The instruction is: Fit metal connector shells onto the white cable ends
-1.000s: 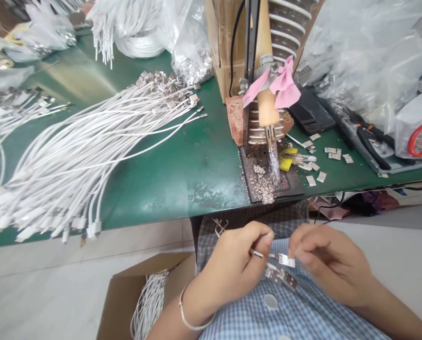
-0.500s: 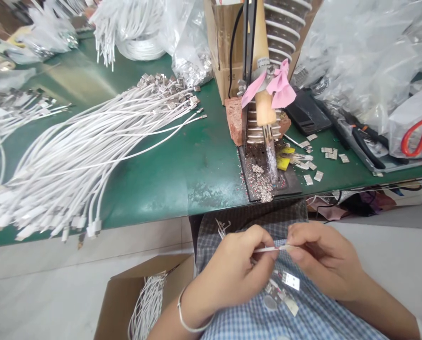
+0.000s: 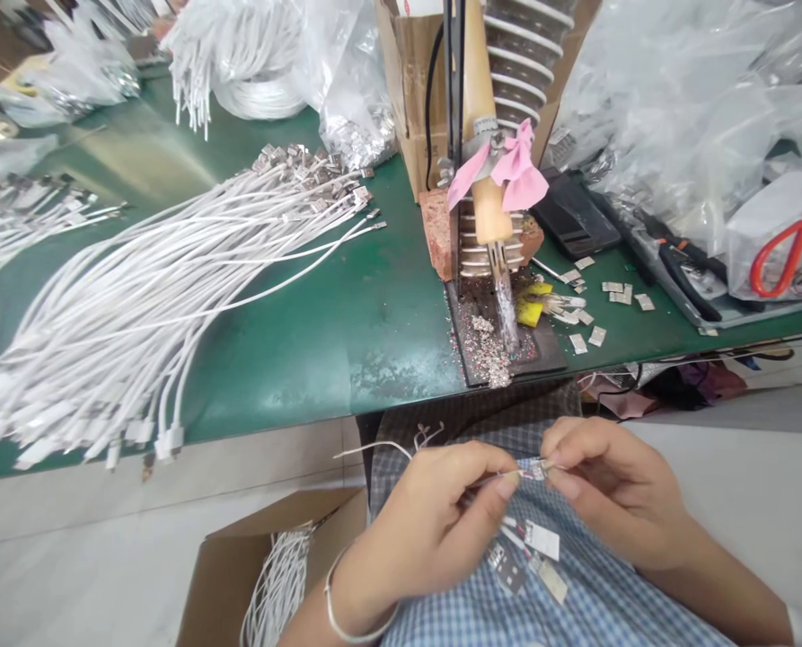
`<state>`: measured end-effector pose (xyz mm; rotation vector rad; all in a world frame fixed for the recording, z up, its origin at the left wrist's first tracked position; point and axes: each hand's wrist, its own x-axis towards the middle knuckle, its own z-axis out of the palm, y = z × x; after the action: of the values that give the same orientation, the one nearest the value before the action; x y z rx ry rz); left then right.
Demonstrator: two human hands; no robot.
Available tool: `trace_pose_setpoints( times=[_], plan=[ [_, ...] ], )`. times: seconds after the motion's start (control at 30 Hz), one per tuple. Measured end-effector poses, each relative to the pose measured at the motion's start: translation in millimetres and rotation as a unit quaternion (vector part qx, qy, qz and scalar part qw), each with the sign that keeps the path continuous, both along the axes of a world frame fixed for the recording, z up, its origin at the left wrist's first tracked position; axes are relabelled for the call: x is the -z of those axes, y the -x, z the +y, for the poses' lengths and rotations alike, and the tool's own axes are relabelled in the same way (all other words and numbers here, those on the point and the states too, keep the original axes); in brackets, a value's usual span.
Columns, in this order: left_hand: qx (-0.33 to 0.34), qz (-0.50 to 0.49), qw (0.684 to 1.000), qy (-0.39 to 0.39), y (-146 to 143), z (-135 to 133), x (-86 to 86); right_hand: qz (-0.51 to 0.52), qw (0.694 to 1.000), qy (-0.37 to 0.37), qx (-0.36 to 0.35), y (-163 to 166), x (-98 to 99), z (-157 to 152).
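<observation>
My left hand, with a bracelet at the wrist, pinches a thin white cable close to its end, where reddish wire shows. My right hand grips a small metal USB connector at that end between thumb and forefinger. The two hands' fingertips are a short gap apart, above the lap. Below my left hand hang several more cable ends with USB connectors over the blue checked cloth. A loose cable tail sticks out behind my left hand.
A soldering iron hangs tip-down in a stand over a dark plate with solder bits. White cables lie on the green table. Loose connectors, red-handled scissors and plastic bags are right. An open cardboard box stands lower left.
The connector between my hands has turned, showing its contact side. A cable tail now sticks out left of my left hand. The hanging connectors have shifted, and the view has moved slightly.
</observation>
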<state>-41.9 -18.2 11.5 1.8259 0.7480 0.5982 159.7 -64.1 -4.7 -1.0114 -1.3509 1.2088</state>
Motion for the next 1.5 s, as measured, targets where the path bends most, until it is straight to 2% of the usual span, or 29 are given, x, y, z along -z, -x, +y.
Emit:
trace_pose_setpoints(
  times=[0.27,0.5,0.6,0.7,0.8,0.97,1.07,1.23,1.5],
  plan=[
    [-0.031,-0.007,0.999,-0.021,-2.2,-0.6,3.2,0.004,1.0,0.003,-0.001,-0.2,1.7,2.8],
    [-0.092,-0.037,0.988,-0.12,-9.7,-3.3,7.4,0.005,1.0,-0.024,0.017,1.4,2.1,4.4],
    [-0.123,-0.042,0.984,-0.124,-12.4,-8.7,13.4,0.01,0.999,-0.037,0.02,3.4,1.6,5.8],
    [-0.143,-0.052,0.984,-0.093,-13.7,-15.8,21.4,0.014,0.998,-0.053,0.03,5.4,1.1,7.2],
    [-0.144,-0.097,0.984,-0.028,-14.5,-19.4,25.6,0.015,0.997,-0.068,0.032,6.1,1.0,8.6],
    [-0.083,-0.186,0.969,0.141,-14.0,-13.8,21.4,0.036,0.996,-0.085,0.009,4.6,4.6,12.4],
    [-0.069,-0.214,0.952,0.208,-13.6,-10.4,19.1,0.042,0.995,-0.094,-0.014,3.4,7.5,14.7],
    [-0.082,-0.2,0.943,0.253,-13.8,-9.7,16.9,0.018,0.993,-0.116,-0.028,0.6,6.6,16.3],
    [-0.083,-0.13,0.953,0.262,-12.4,-6.4,12.4,-0.031,0.993,-0.104,-0.036,-5.0,-0.4,20.1]
  ],
)
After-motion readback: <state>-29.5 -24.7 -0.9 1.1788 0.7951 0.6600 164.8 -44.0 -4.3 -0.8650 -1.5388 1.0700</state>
